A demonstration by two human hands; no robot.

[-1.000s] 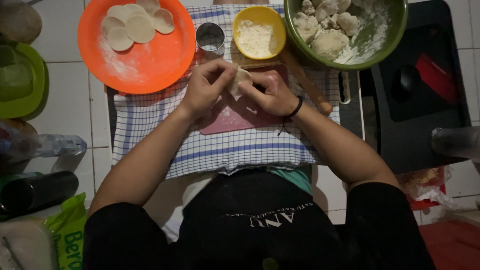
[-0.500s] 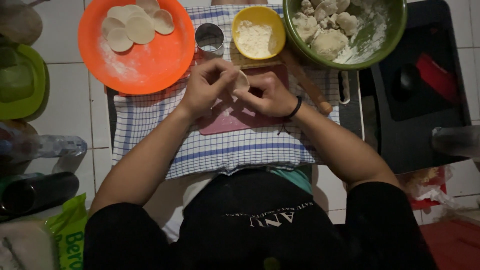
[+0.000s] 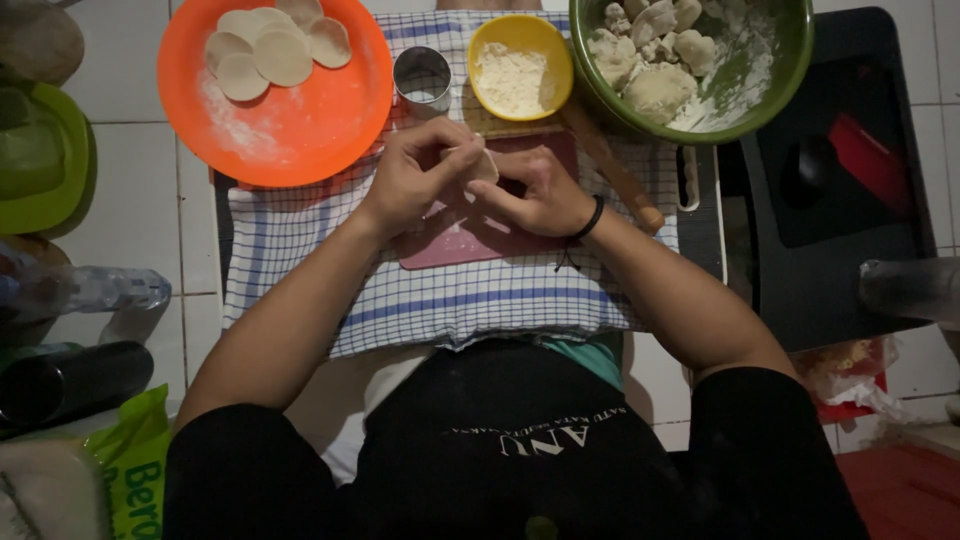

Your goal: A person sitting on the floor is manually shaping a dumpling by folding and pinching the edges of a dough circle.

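Your left hand (image 3: 415,170) and right hand (image 3: 540,190) pinched a pale dough round (image 3: 484,165) between their fingertips over the pink board (image 3: 470,235), mid-fold; sealing its edge evenly seemed next.

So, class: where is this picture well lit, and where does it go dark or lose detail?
Head view: brightest at the top, on the orange plate and yellow bowl; both hands clearly lit and sharp; the black tray and the lower corners sink into shadow, detail lost.

Dough piece (image 3: 484,166) mostly behind fingers (image 3: 452,140)
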